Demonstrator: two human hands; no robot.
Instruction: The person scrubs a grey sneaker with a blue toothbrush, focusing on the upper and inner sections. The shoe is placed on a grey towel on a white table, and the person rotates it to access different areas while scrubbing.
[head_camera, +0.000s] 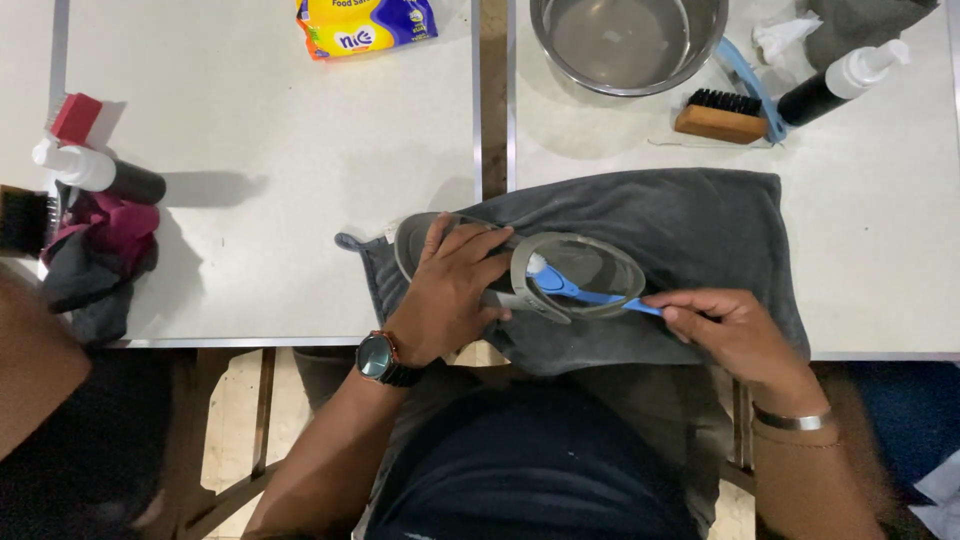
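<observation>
A grey sandal (580, 265) lies on a dark grey towel (690, 220) at the near edge of the white table. My left hand (452, 290), with a wristwatch, presses down on the sandal's left part and holds it steady. My right hand (725, 325) grips the handle of a small blue brush (580, 290) like a toothbrush. Its white bristle head rests against the sandal's strap near the middle.
At the back stand a steel bowl (628, 40), a wooden brush (720, 115), a black bottle with white pump (835, 85) and a yellow-blue packet (365, 25). At left are another bottle (100, 175), a red block (77, 117) and crumpled cloths (100, 250). A gap (491, 100) splits the tables.
</observation>
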